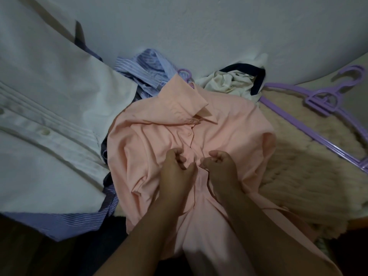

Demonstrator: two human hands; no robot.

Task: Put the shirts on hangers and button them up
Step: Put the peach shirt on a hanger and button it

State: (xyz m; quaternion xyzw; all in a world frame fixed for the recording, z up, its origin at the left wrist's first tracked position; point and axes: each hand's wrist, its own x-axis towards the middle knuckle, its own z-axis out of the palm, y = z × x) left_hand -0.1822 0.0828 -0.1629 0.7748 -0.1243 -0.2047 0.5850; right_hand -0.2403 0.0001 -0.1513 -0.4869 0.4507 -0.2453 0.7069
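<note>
A peach-pink shirt [229, 124] lies collar-away in the middle, with a purple hanger hook [184, 73] showing just beyond its collar. The top of its front placket is closed; one button [188, 134] shows below the collar. My left hand [175, 166] pinches the left edge of the placket with curled fingers. My right hand [220, 164] pinches the right edge beside it. Both hands meet at mid-chest of the shirt.
A white buttoned shirt [39, 116] lies at the left over a purple striped shirt [69, 222]. A blue striped shirt [145, 68] and a cream garment with dark trim [235, 80] are bunched behind. Spare purple hangers [318, 100] rest on a fluffy cream blanket [298, 166] at the right.
</note>
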